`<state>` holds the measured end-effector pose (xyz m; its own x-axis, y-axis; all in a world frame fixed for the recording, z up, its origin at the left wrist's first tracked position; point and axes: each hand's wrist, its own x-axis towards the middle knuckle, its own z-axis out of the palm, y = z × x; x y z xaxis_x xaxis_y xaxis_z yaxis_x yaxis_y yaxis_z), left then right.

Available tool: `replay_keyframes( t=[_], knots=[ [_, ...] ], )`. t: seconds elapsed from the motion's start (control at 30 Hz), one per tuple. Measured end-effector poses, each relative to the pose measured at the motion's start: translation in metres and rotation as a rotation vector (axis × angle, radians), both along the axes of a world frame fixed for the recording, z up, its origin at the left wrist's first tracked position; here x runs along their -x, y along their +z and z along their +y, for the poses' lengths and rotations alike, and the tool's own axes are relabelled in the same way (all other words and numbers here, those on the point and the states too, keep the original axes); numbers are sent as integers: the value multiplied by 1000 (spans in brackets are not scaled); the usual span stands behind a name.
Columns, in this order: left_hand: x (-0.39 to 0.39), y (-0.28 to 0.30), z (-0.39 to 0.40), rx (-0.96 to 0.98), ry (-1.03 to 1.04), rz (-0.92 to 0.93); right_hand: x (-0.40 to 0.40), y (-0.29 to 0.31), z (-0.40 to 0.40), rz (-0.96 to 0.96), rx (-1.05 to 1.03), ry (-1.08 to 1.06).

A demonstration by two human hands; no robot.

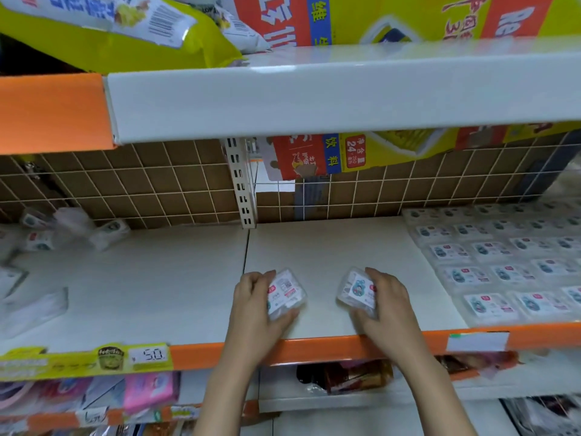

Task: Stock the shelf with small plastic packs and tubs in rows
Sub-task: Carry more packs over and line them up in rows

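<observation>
clear, thin plastic is what both hands are dealing with: the left hand (251,297) curls its fingers round one small pack (286,293), and the right hand (388,294) grips another pack (356,289) the same way, thumb on top and fingers beneath. both packs hover just above the pale shelf (188,278), near its orange front lip (314,349), in the bare stretch between the scattered packs at the far left (75,228) and the neat rows of packs already laid flat on the right (503,262). these look very light, with stiff little shells that probably flex if squeezed and glossy faces that could slip, so holding them by the short edges, as now, seems the sensible place. i'd guess they will slide easily on the smooth shelf, so setting them down square beside the existing rows, label up, should take only a gentle nudge.
</observation>
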<state>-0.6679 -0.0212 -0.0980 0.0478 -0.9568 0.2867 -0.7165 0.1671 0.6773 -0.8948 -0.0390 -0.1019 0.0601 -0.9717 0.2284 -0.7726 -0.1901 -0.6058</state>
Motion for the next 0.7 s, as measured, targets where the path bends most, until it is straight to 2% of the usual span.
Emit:
replay_keyframes(
  t=[0.23,0.37,0.53,0.7],
  knots=[
    [8,-1,-14,4,47,-69,19,1,-14,-21,26,8],
    [37,1,-23,-20,90,-40,49,6,-27,-8,68,14],
    [103,1,-35,-52,144,-1,122,18,-47,57,120,42],
    [185,-2,-46,2,124,4,218,26,-57,67,107,-26]
  ],
)
